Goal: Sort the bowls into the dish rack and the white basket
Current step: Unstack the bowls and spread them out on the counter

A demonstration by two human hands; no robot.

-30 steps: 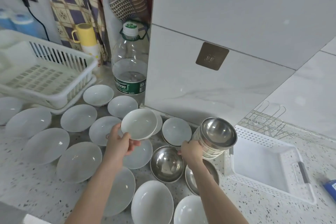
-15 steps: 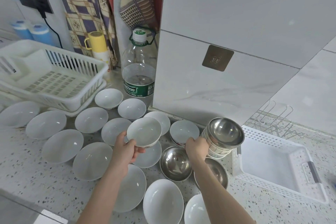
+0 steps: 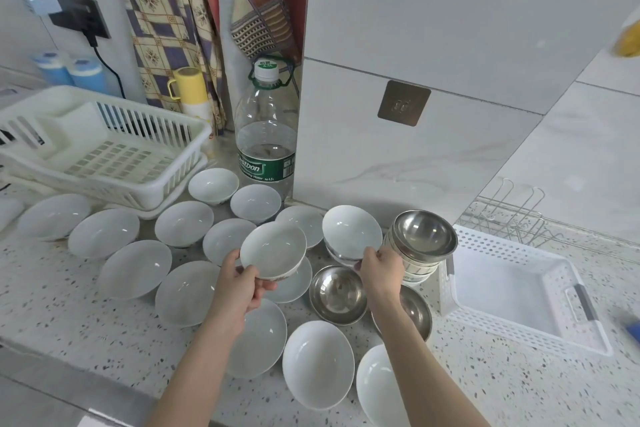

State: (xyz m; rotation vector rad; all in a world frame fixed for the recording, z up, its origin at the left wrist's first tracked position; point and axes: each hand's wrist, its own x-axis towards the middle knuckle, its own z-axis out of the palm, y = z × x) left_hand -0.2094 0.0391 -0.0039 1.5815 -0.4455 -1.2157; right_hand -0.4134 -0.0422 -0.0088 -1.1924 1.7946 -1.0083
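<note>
Two hands at work over a speckled surface (image 3: 519, 388) crowded with bowls. Left hand (image 3: 242, 282) curled around the near rim of a small white bowl (image 3: 273, 250), thumb over the edge, fingers under it, bowl lifted and tilted a little toward the camera. Probably held this way to keep it free of the bowls below and ready to carry. Right hand (image 3: 382, 269) pinching the near rim of another white bowl (image 3: 351, 230), also tilted, just beside a stack of steel bowls (image 3: 420, 239) at 3 o'clock from this hand. Stack standing against the wall of the white basket (image 3: 568, 291), likely gathered there to go in together. Basket at 3 o'clock of the scene, nothing inside. Dish rack (image 3: 104, 146) at 10 o'clock, well apart from both hands, also without bowls. Many white bowls spread open side up between the rack and the hands; two loose steel bowls, one (image 3: 337, 289) between the two wrists, another partly hidden under the right forearm. Sorting seems at an early stage. Large water bottle (image 3: 266, 146) at 12 o'clock, against the wall corner.
</note>
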